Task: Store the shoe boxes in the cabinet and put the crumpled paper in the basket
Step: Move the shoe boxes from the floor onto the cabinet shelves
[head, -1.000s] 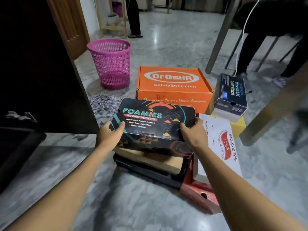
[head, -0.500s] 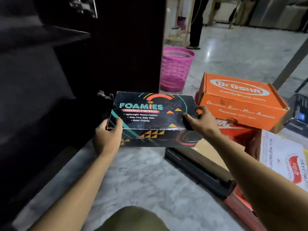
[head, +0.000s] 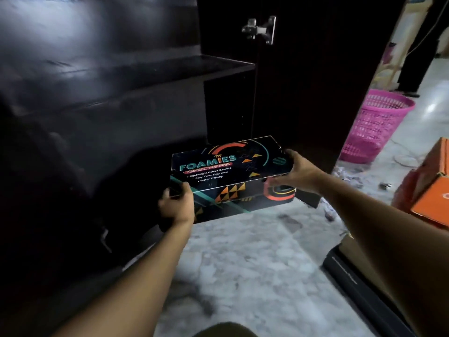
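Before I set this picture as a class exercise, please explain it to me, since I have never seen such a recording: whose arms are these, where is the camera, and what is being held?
There is no machine here: the arms belong to a person working with bare hands. The camera is worn on that person's head and looks forward and down, so the arms reach in from the bottom edge. The left hand and the right hand grip opposite ends of a black Foamies shoe box, holding it off the ground in front of a dark open cabinet, below its shelf. To the right, a pink basket stands on the marble floor, and part of an orange box shows at the edge. Some crumpled paper lies between the cabinet and the orange box.
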`<state>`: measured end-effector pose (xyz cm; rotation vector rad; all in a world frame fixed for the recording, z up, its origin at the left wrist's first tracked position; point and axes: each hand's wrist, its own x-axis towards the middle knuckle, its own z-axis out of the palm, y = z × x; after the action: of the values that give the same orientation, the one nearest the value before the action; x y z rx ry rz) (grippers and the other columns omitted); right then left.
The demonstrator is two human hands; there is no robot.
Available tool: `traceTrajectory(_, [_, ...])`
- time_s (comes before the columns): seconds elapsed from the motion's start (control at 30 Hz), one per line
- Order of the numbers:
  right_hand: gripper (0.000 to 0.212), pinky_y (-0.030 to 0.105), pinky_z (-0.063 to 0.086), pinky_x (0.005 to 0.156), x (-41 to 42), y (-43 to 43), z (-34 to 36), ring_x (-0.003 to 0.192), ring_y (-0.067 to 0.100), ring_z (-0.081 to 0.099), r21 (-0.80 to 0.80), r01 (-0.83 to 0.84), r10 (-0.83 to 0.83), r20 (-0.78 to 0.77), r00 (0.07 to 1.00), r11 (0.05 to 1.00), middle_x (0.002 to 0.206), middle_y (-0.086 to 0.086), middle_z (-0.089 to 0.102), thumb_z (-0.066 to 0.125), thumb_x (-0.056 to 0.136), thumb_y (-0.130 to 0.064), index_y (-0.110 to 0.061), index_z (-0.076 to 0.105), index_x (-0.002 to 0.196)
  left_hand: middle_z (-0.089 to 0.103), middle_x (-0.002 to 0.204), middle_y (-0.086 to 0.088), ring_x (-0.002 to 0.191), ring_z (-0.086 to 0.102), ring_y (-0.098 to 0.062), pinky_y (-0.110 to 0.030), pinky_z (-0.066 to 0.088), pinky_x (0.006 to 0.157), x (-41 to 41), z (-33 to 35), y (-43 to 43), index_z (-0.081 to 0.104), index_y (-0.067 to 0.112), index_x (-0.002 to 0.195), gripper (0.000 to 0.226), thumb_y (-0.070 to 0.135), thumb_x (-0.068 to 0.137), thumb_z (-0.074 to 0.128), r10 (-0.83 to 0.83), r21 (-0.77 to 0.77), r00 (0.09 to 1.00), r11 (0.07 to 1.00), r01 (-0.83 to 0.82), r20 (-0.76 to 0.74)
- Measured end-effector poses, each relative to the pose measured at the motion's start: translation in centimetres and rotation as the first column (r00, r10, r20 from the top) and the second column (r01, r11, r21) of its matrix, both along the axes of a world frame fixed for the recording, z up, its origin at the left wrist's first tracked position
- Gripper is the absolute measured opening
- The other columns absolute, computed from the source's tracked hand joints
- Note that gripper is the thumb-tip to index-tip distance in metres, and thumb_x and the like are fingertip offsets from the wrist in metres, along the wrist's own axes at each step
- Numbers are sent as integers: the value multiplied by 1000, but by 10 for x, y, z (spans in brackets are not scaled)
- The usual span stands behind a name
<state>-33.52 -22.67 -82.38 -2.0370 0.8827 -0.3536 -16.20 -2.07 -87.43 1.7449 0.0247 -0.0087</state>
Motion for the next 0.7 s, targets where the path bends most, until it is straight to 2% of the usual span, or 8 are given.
traceTrajectory(0.03, [104,11,45,82,11,-2,-11,97,4,58,2,4,-4,22,1000,1000,118,-6,58,92,62,-22,-8,33,146,68,112,-23,108,63,-37,-33,46,84,7,-5,3,66,0,118,48,37,87,64,14,13,1000,1000,-14,27])
traceTrajectory(0.1, [85,9,49,71,33,-2,-29,87,2,60,32,18,-20,91,996,999,110,-5,62,92,62,-17,-12,46,133,72,100,-21,99,67,-36,-29,45,77,20,-18,10,71,0,107,45,38,83,65,38,29,997,999,-40,67])
traceTrajectory(0.17, [71,21,52,83,58,-1,-46,91,7,62,74,1,-11,141,990,997,105,-7,64,92,62,-17,-20,50,119,71,107,-19,105,65,-33,-29,46,85,30,-28,20,69,-1,112,46,36,84,67,102,13,993,995,-103,59])
traceTrajectory(0.27, [90,30,52,92,96,5,-67,107,16,63,135,-60,34,187,982,989,115,-1,63,94,59,-17,-11,45,134,69,112,-20,110,62,-33,-21,39,87,43,-36,37,67,-2,117,38,23,89,67,169,26,983,985,-171,71])
traceTrajectory(0.33, [95,34,53,96,121,10,-81,111,20,62,152,-102,71,197,978,983,122,4,61,92,62,-12,-8,38,140,70,108,-19,106,64,-33,-22,42,88,56,-44,46,69,-1,114,42,28,83,69,156,35,983,986,-161,100])
traceTrajectory(0.47, [82,17,56,70,167,17,-108,99,16,62,211,-176,128,224,966,962,115,4,60,87,70,-7,-10,38,135,66,109,-7,101,61,-23,-30,46,89,82,-62,72,64,11,119,41,32,85,72,20,149,998,988,-29,61])
traceTrajectory(0.57, [87,36,58,88,197,31,-125,107,22,63,247,-230,185,193,964,941,122,8,60,94,61,-24,-18,44,132,60,117,-5,106,55,-18,-26,40,84,94,-73,90,53,9,132,48,27,90,69,-14,132,1000,991,12,11])
traceTrajectory(0.7, [115,47,54,96,244,19,-182,114,25,61,262,-269,218,207,954,927,133,9,52,89,18,-71,-39,47,120,55,114,-3,104,55,-19,-32,48,84,104,-79,94,44,9,138,54,20,91,67,40,97,999,995,-40,0])
